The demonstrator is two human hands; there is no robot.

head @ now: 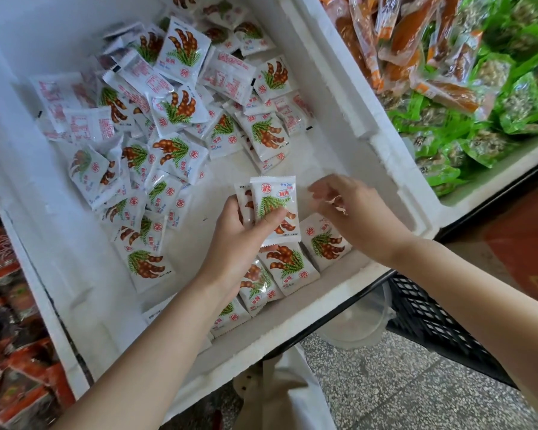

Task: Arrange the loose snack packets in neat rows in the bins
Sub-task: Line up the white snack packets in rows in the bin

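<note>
My left hand (241,235) grips a small stack of white tamarind snack packets (274,203) upright, thumb across the front one. My right hand (351,209) hovers just to the right of the stack, fingers loosely curled and blurred, holding nothing. Both hands are over the white foam bin (367,119). Below them a short row of packets (289,268) lies along the bin's near wall. Several loose packets (168,119) lie jumbled across the bin's middle and far left.
A neighbouring foam bin at the right holds orange packets (416,35) and green packets (485,128). Red packets (10,321) fill a bin at the left. A black plastic crate (441,324) and a clear round container (357,321) sit below the bin over a speckled floor.
</note>
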